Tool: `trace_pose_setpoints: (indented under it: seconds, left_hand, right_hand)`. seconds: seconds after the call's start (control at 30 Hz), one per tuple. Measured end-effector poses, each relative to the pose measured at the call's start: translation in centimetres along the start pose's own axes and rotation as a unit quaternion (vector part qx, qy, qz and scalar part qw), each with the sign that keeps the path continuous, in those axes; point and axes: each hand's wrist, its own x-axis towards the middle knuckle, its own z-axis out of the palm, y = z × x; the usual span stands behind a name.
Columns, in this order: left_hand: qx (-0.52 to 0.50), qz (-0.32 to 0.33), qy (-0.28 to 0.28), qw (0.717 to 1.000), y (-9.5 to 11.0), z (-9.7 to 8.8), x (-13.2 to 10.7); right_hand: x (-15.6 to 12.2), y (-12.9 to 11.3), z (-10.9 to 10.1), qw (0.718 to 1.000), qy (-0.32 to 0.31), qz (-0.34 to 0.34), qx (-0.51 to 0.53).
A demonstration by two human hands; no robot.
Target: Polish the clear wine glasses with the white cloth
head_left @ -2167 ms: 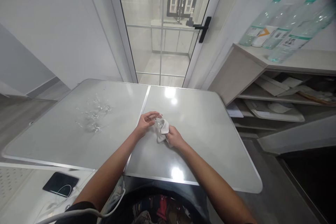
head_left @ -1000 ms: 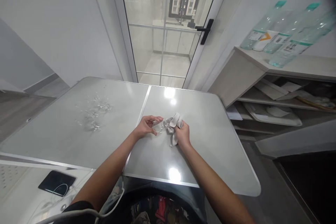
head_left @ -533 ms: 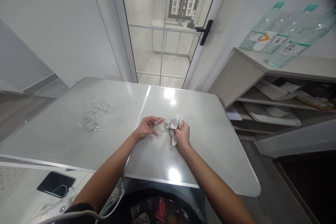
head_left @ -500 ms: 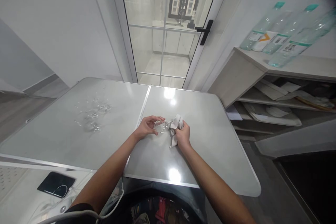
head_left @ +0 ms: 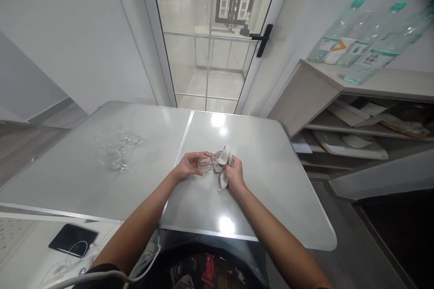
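Observation:
My left hand [head_left: 187, 165] curls its fingers and thumb around a clear glass [head_left: 204, 165], which lies sideways with its round end towards my palm. The narrower end of the glass meets a pale grey cloth [head_left: 224, 156]. My right hand [head_left: 235, 172] is closed on that cloth, and part of it hangs down towards the tabletop. Folds of cloth cover the far end of the glass, so its full shape is hidden. On the left half of the table stand several clear glass pieces [head_left: 118, 151], their outlines hard to make out.
The grey table [head_left: 271, 198] has a metal strip across it. A dark phone [head_left: 73, 239] with a white cable lies on a lower white surface at front left. Plastic bottles [head_left: 373, 56] stand on a shelf unit [head_left: 318, 83] at right. Behind is a glass door [head_left: 190, 63].
Both hands, with the glass and cloth, have shifted very slightly left. The cloth's folds have changed shape around the narrow end of the glass.

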Motion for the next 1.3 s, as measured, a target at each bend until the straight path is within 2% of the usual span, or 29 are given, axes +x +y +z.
trace_pose_setpoints:
  seconds: [0.13,0.27,0.37,0.43,0.5,0.57,0.6,0.67,0.73,0.83,0.97,1.3]
  left_hand:
    - [0.006,-0.008,0.008,1.0,-0.2,0.1,0.1]
    - [0.005,0.017,0.091,0.996,-0.3,-0.3,0.1]
    - [0.004,0.057,0.17,0.984,-0.3,-0.9,0.1]
    - [0.007,0.071,0.197,0.978,-0.2,-1.2,0.1]
    - [0.015,0.08,0.209,0.975,-0.1,-1.3,0.1]
    - [0.023,0.087,0.22,0.971,0.0,-1.2,0.2]
    - [0.026,0.09,0.226,0.97,0.0,-1.2,0.2]
    - [0.031,0.095,0.232,0.968,0.0,-1.1,0.2]
    - [0.036,0.096,0.236,0.966,0.0,-1.1,0.2]
    - [0.05,0.092,0.236,0.966,-0.1,-1.0,0.3]
    - [0.069,0.084,0.226,0.968,-0.4,-0.9,0.5]
    - [0.086,0.052,0.217,0.971,-0.6,-0.5,0.8]
  right_hand:
    - [-0.2,-0.7,-0.4,0.998,0.032,-0.032,-0.044]
    - [-0.6,-1.6,-0.4,0.996,0.034,-0.04,-0.068]
    - [-0.8,-2.3,-0.8,0.981,0.068,-0.126,-0.134]
    - [-0.8,-2.8,-1.3,0.962,0.068,-0.196,-0.177]
    - [-1.0,-3.2,-1.7,0.944,0.012,-0.246,-0.217]
    - [-1.4,-3.5,-2.0,0.915,-0.089,-0.274,-0.282]
    - [-1.7,-3.6,-1.9,0.892,-0.143,-0.281,-0.326]
    - [-2.4,-3.8,-1.6,0.833,-0.226,-0.28,-0.42]
    - [-3.0,-4.0,-1.0,0.78,-0.263,-0.269,-0.499]
    - [-3.6,-4.3,-0.1,0.735,-0.28,-0.245,-0.567]
    - [-3.6,-4.5,0.6,0.711,-0.297,-0.207,-0.602]
    - [-3.6,-4.4,1.3,0.702,-0.297,-0.201,-0.615]
